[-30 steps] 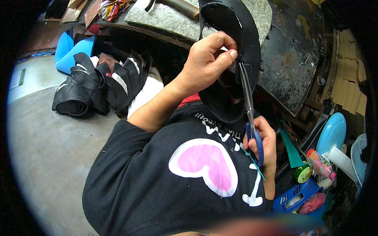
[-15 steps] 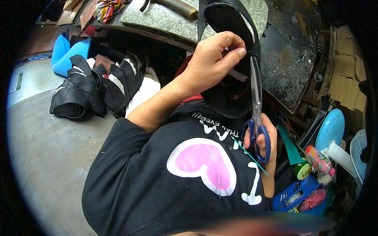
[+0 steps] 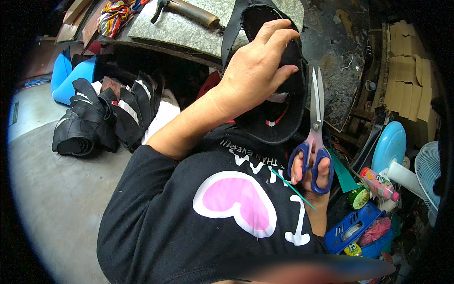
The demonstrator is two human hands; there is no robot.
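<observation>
My left hand [image 3: 257,71] reaches over a black, leather-like piece [image 3: 272,132] with a curved rim and an oval opening. Its thumb and fingers are apart, and I see nothing held between them. Whether its fingertips touch the black piece, I cannot tell. To the right, my right hand [image 3: 309,173] has its fingers in the blue handles of a pair of scissors [image 3: 316,125]. The blades point away from me, slightly parted, just beside the piece's right edge and apart from it. The piece's middle is hidden behind my left hand and wrist.
A hammer-like tool [image 3: 196,13] lies on a speckled stone slab [image 3: 165,35] on the bench. Rolled black strips [image 3: 82,125] and bent blue sheets [image 3: 73,78] are on the left. At right stand a fan [image 3: 428,173], a pink bottle [image 3: 378,182] and a blue basket [image 3: 347,232].
My left hand has gone from a pinch to spread fingers and shifted slightly left. The scissors have moved off the black piece's edge, and their blades have parted.
</observation>
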